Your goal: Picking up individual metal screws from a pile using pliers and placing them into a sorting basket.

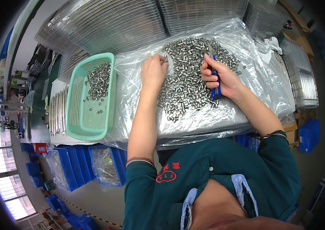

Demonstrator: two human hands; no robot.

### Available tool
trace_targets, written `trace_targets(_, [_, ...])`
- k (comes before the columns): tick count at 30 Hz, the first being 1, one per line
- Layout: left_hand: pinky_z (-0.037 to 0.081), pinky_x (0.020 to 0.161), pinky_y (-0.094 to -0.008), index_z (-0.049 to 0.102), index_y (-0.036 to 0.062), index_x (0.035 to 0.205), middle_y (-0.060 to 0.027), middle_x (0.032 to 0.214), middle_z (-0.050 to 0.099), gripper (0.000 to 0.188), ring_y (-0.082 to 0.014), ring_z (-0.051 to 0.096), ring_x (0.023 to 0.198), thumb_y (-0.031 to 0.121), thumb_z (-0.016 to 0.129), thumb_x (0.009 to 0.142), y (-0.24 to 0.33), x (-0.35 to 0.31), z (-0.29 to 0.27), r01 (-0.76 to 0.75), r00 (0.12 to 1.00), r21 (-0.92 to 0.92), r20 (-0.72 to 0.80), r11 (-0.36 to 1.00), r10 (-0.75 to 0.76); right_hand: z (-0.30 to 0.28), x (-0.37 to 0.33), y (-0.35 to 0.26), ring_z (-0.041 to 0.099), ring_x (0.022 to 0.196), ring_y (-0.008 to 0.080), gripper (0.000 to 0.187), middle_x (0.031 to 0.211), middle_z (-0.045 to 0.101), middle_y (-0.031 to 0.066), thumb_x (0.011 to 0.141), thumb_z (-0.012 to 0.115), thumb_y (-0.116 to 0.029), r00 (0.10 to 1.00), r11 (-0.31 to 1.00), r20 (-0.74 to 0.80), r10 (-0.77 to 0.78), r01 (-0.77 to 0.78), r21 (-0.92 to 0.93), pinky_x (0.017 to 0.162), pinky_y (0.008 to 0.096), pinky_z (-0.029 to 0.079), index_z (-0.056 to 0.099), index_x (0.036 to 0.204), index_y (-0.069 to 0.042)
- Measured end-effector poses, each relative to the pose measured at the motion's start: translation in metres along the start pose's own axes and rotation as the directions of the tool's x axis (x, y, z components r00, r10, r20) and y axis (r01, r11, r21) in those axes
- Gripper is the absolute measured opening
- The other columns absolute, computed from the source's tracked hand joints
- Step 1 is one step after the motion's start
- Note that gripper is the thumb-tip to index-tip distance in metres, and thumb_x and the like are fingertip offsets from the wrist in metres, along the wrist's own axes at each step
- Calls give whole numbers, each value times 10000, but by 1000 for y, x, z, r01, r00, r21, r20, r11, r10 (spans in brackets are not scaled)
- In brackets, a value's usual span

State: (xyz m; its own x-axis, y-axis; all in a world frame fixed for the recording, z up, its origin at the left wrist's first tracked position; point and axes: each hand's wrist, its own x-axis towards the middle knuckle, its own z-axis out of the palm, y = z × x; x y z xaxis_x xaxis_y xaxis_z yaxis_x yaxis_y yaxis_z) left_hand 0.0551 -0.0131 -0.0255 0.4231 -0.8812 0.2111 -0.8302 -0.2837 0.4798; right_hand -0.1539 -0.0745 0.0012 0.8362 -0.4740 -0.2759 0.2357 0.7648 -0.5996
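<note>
A wide heap of small silvery metal sleeves lies on a clear plastic sheet over the table. My left hand is at the heap's left edge, its fingers curled together. A bit of shiny metal shows at the fingertips, seemingly one small sleeve, partly hidden by the fingers. Over the heap's right side, my right hand is closed around a blue utility knife. The blade end points away from me, up past my thumb. To the left, a pale green plastic basket holds a smaller pile of similar metal pieces.
Stacks of clear plastic trays line the table's back, with another stack at the right. A white cloth lies at the back right. Blue bins stand below the table's front edge. More trays rest left of the basket.
</note>
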Motion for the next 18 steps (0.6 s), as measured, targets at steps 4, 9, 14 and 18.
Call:
trace_targets(4, [445, 680, -337, 614, 84, 866, -88, 840, 583, 168, -225, 568, 792, 189, 626, 735, 0, -1, -3, -11, 999, 76, 32, 997, 8, 1, 0, 0, 336, 449, 12, 268, 614, 430, -41, 875, 501, -321, 1000, 1000, 8, 4, -4, 9, 349, 142, 266, 506, 777, -72])
trace_targets(9, [441, 677, -344, 603, 74, 856, -88, 861, 581, 136, -233, 565, 750, 166, 607, 756, 22, -3, -9, -126, 992, -272, -41, 954, 119, 2, -1, 0, 324, 440, 4, 262, 608, 418, -41, 901, 450, -300, 1000, 1000, -13, 4, -4, -4, 341, 129, 265, 514, 781, -76])
trace_targets(14, [439, 640, -280, 603, 76, 907, -75, 816, 574, 136, -182, 560, 698, 108, 591, 776, 35, -8, -10, -271, 959, -361, -180, 892, 218, 3, -2, 0, 332, 446, -12, 240, 623, 443, -53, 878, 504, -282, 1000, 999, 4, 8, -8, -32, 348, 130, 264, 523, 890, -43])
trace_targets(18, [421, 624, -214, 597, 55, 945, -28, 849, 593, 156, -91, 535, 703, 93, 595, 794, 45, -14, -5, -165, 985, -737, -87, 655, 150, 5, -4, 0, 334, 455, -16, 245, 632, 434, -56, 879, 503, -272, 1000, 995, 7, -4, 5, -100, 351, 121, 252, 515, 938, -34])
